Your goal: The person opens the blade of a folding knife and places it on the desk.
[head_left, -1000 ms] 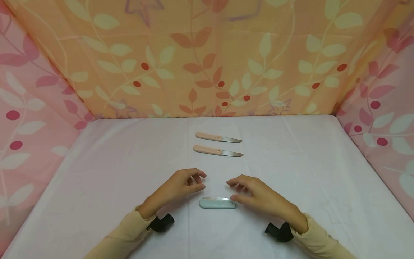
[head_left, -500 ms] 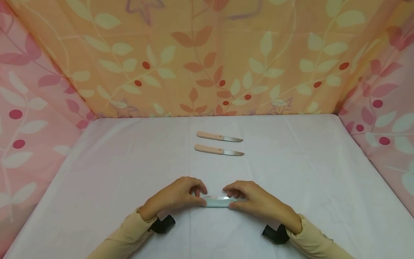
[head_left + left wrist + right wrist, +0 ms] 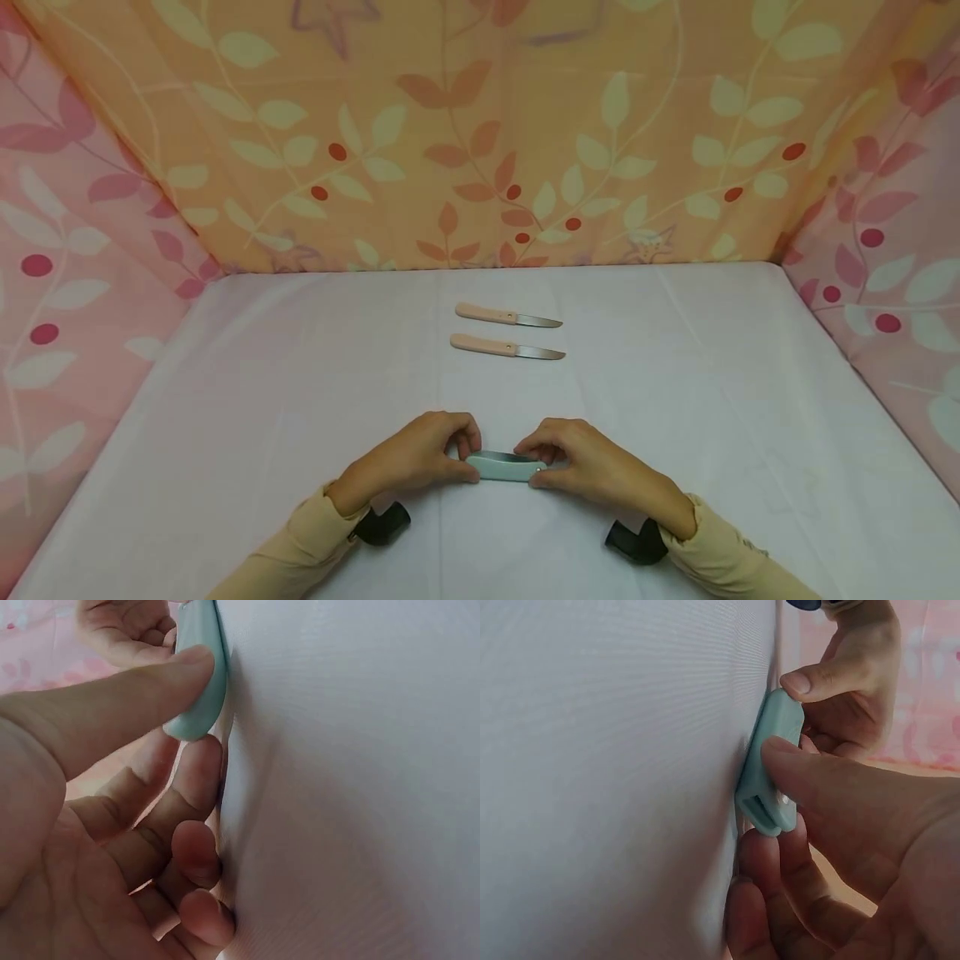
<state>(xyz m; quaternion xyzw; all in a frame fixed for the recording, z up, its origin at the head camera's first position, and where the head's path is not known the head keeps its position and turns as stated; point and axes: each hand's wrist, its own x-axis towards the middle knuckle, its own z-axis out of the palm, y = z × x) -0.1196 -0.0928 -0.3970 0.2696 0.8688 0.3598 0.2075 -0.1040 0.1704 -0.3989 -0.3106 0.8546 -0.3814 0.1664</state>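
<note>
A folded pocket knife with a pale blue-green handle (image 3: 501,466) lies near the front of the white-covered table (image 3: 675,400), held at both ends. My left hand (image 3: 420,457) pinches its left end between thumb and fingers; the handle (image 3: 201,675) shows under the thumb in the left wrist view. My right hand (image 3: 581,461) pinches the right, hinge end (image 3: 769,776). A strip of steel blade shows along the handle's far edge in the head view.
Two open knives with peach handles lie side by side farther back, one (image 3: 507,317) behind the other (image 3: 506,347), blades pointing right. Leaf-patterned cloth walls close the table in at the back (image 3: 480,133), left and right.
Both hands came down from just above the knife and closed on its two ends. The knife has lifted or tilted slightly off the cloth since half a second ago.
</note>
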